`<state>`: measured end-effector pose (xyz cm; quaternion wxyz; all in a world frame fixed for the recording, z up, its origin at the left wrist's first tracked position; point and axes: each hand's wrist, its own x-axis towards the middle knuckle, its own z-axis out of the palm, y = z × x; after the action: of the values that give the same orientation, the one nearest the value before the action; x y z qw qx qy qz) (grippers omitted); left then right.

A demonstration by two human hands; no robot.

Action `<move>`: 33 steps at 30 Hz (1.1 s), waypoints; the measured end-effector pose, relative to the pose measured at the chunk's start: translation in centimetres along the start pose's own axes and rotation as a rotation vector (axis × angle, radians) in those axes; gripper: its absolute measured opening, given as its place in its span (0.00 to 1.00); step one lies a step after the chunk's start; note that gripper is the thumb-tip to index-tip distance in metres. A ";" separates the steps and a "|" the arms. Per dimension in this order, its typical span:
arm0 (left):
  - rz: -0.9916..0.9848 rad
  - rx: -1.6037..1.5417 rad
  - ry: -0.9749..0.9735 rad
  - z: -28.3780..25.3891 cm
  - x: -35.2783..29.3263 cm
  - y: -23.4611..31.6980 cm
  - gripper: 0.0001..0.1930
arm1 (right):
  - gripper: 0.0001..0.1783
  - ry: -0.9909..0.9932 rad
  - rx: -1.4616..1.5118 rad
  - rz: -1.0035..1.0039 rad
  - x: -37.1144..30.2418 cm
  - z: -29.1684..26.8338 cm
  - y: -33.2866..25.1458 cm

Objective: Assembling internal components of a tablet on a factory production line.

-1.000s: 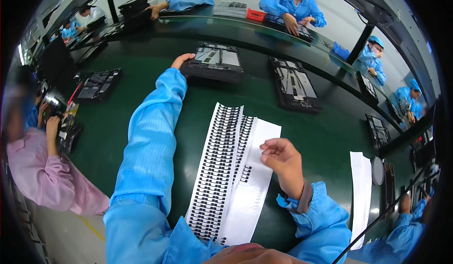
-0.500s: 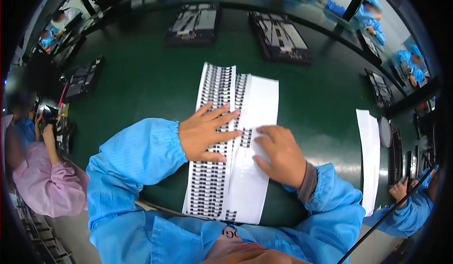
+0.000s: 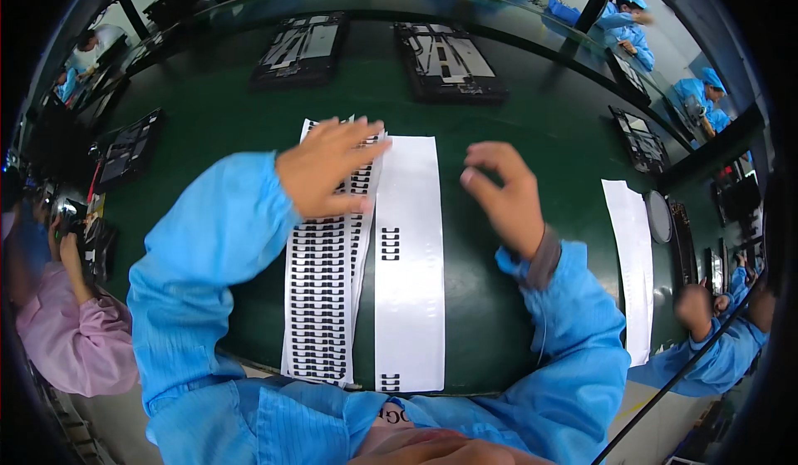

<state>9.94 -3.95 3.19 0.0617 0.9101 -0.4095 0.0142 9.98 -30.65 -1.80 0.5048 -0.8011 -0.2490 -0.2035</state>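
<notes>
Long white sheets (image 3: 320, 299) with close rows of small black stickers lie in an overlapping stack in front of me. My left hand (image 3: 328, 170) is over their far part, fingers spread and slightly blurred; whether it presses on them I cannot tell. Just right of the stack lies a mostly bare white sheet (image 3: 410, 299), with one small group of black stickers near its middle and another at its near end. To the right of that sheet, my right hand (image 3: 509, 199) hovers above the table with thumb and fingers apart, holding nothing.
Flat black devices with exposed insides, one at far left (image 3: 299, 45) and one at far middle (image 3: 449, 62), lie on the green table (image 3: 208, 132). A long white strip (image 3: 629, 274) and a round grey disc (image 3: 659, 216) are at right. Co-workers sit on both sides.
The bare sheet now lies apart from the stickered stack. My right hand has lifted off it and moved right and away from me; my left hand has shifted toward the far end.
</notes>
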 end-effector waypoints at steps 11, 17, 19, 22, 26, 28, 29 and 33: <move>-0.851 -0.506 0.130 5.5 18.6 -10.0 0.34 | 0.38 -0.011 -0.671 0.543 14.4 -0.2 16.4; -0.723 -0.887 0.326 4.4 16.1 -8.6 0.34 | 0.14 0.441 0.927 0.536 13.3 0.7 13.5; -0.686 -0.832 0.326 2.3 15.2 -4.9 0.33 | 0.16 0.220 1.065 0.464 12.8 -2.8 11.6; -0.504 -0.795 0.394 1.0 12.4 -1.9 0.31 | 0.10 0.441 0.975 0.335 11.6 -5.6 11.5; 0.132 -0.610 0.219 -1.1 5.9 2.4 0.23 | 0.05 0.330 1.144 0.431 5.7 -13.4 7.0; 0.410 -0.496 0.232 1.2 1.9 4.0 0.19 | 0.07 0.278 1.069 0.439 1.5 -17.1 6.4; 0.334 -0.489 0.034 0.5 0.0 5.7 0.17 | 0.09 0.219 1.049 0.468 -0.5 -18.5 6.5; 0.350 -0.513 0.026 3.8 -3.5 7.5 0.15 | 0.20 0.350 0.821 0.556 -6.4 -18.4 3.6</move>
<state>1.89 -6.77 -0.07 0.2912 0.7803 -0.5494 -0.0675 5.66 -49.97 -0.51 0.8461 -0.5272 0.0017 -0.0785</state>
